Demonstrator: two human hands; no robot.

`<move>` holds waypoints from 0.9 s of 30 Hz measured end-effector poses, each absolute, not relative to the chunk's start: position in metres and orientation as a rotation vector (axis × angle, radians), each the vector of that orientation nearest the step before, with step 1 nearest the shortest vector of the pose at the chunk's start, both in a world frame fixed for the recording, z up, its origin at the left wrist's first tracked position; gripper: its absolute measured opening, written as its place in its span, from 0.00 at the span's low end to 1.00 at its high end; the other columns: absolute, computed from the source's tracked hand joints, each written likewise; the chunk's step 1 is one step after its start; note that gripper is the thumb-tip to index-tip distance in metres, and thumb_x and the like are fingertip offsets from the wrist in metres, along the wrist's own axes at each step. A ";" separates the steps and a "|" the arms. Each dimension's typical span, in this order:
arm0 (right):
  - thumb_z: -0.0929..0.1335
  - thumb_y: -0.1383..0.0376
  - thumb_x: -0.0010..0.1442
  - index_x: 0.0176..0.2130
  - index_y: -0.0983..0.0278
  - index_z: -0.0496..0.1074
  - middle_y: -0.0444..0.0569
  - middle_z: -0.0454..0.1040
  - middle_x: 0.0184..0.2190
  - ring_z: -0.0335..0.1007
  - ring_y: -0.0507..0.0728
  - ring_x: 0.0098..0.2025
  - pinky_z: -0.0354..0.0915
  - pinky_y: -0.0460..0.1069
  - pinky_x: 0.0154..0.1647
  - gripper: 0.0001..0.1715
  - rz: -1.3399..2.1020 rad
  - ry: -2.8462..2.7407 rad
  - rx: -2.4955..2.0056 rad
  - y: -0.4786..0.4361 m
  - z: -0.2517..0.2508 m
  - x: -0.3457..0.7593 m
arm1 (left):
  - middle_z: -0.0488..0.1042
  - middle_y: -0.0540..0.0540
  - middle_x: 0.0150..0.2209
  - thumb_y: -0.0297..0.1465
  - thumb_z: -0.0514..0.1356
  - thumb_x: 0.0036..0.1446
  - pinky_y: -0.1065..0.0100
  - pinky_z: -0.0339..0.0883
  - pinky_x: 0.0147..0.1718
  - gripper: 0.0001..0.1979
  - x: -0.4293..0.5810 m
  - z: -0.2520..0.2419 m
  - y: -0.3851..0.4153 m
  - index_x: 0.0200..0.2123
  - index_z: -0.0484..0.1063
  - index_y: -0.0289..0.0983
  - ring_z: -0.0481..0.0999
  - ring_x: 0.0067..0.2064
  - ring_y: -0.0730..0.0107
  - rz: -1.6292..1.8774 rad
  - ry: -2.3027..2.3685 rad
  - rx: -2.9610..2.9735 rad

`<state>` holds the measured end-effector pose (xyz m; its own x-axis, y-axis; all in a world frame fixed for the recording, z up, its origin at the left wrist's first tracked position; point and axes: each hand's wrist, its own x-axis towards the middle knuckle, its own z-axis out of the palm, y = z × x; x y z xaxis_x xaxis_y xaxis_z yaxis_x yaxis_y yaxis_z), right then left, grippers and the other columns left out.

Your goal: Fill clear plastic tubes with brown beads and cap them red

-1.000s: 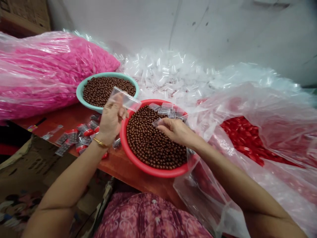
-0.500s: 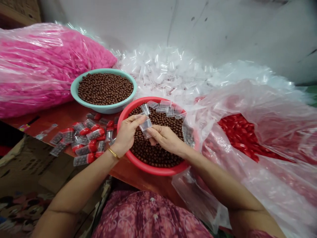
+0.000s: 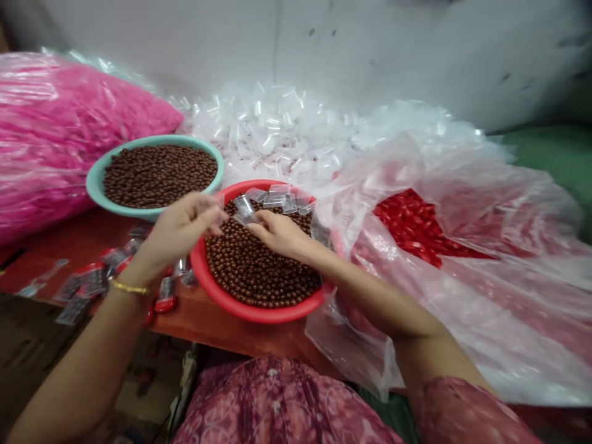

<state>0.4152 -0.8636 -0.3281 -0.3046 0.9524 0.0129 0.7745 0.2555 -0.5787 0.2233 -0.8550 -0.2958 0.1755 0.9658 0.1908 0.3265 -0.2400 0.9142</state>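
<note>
head view: both hands (image 3: 182, 225) (image 3: 277, 233) pinch clear tube (image 3: 243, 208) over red bowl (image 3: 259, 311).

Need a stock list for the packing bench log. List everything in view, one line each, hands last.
red basin: one, red, front centre of the table, filled with brown balls
teal basin: one, teal, behind and left of the red one, also full of brown balls
clear tube: one, transparent, pinched between both hands over the red basin
empty tubes: a few, clear, lying on the balls at the red basin's far edge
filled tubes: several, clear with red caps, on the table at left
pink bag: one, far left
bag of red caps: one, clear, right
heap of clear tubes: white, at the back
table: red-brown
left hand: gold bangle on the wrist
right hand: over the red basin
</note>
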 end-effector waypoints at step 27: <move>0.60 0.59 0.62 0.60 0.60 0.62 0.50 0.68 0.56 0.66 0.60 0.55 0.62 0.51 0.53 0.28 0.170 -1.813 -2.474 -0.861 -0.363 0.684 | 0.75 0.48 0.31 0.32 0.60 0.45 0.67 0.65 0.36 0.10 0.307 -0.370 -0.831 0.33 0.70 0.34 0.72 0.34 0.67 0.373 1.051 1.884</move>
<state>0.6843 -0.8605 -0.3630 0.2983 0.9533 -0.0481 0.9455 -0.3020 -0.1215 0.3070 -0.8309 -0.3704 0.5903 0.7913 -0.1594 0.5138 -0.2161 0.8302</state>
